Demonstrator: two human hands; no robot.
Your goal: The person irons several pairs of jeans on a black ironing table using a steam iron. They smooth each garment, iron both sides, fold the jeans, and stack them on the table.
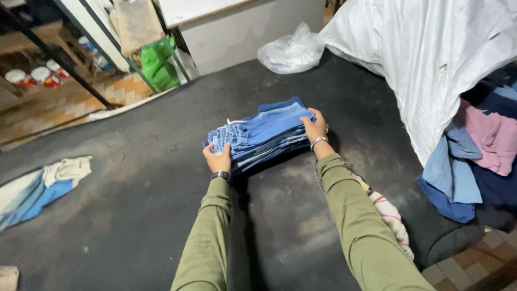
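Squarely in the middle of the dark worktop (161,205) sits a stack of folded blue denim garments (264,134), several layers deep, the paler pieces showing their ribbed waistbands at the near-left corner; both hands are on it. The left hand (217,159) presses against the near-left corner of the stack, fingers curled over the edge, a dark watch on that wrist; its grip looks closed on the denim, though the fingertips are hidden in the folds. The right hand (315,128) lies along the right side of the stack, thumb on top and fingers wrapped down the side, a metal bangle at the wrist; that grip too seems to clasp the pile. Both arms are in olive-green sleeves; the step, as I judge it, is squaring or gathering the stack from two sides, and the next move would call for even pressure from both hands so the layers do not slide apart.

Further out, a clear plastic bag (291,51) lies at the far edge of the worktop; a large white sack (431,59) slumps at the right, with loose blue and pink clothes (474,161) spilling beneath it. A striped cloth (393,218) lies under the right forearm; at the left edge rests a crumpled blue and white cloth (43,186); a green bag (158,63) stands on the tiled floor beyond.
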